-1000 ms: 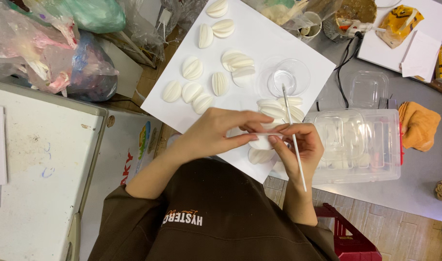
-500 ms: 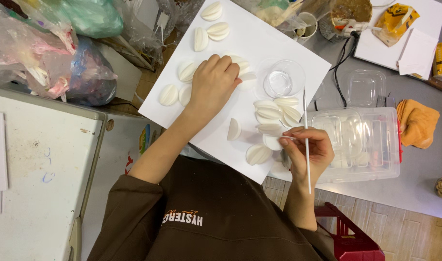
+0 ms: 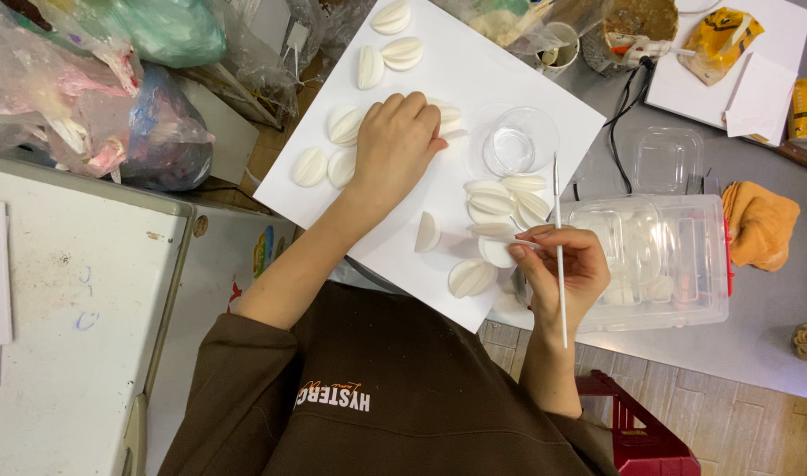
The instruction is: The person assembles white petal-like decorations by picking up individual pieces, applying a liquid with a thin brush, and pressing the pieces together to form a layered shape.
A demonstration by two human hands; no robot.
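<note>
A white sheet (image 3: 474,62) carries many white ribbed petal-shaped pieces. My left hand (image 3: 394,145) lies palm down on a group of them, fingers curled over one petal (image 3: 448,115); the fingers hide whether it is gripped. More petals lie beside that hand (image 3: 311,166) and further up the sheet (image 3: 403,51). My right hand (image 3: 566,269) pinches a thin white stick (image 3: 557,194) that points up the sheet. Its fingertips are at a pile of petals (image 3: 509,198). Two single petals (image 3: 428,231) (image 3: 471,277) lie near the sheet's front edge.
A clear round dish (image 3: 518,141) stands on the sheet. To the right are a clear plastic box (image 3: 676,264), a small clear tub (image 3: 668,159) and an orange cloth (image 3: 756,220). Plastic bags (image 3: 86,97) and a white table (image 3: 59,308) are at the left, a red stool (image 3: 641,423) below.
My left hand left the right hand, went up-left across the sheet and settled on the petal group there. The right hand stayed in place, its stick now tilted more upright.
</note>
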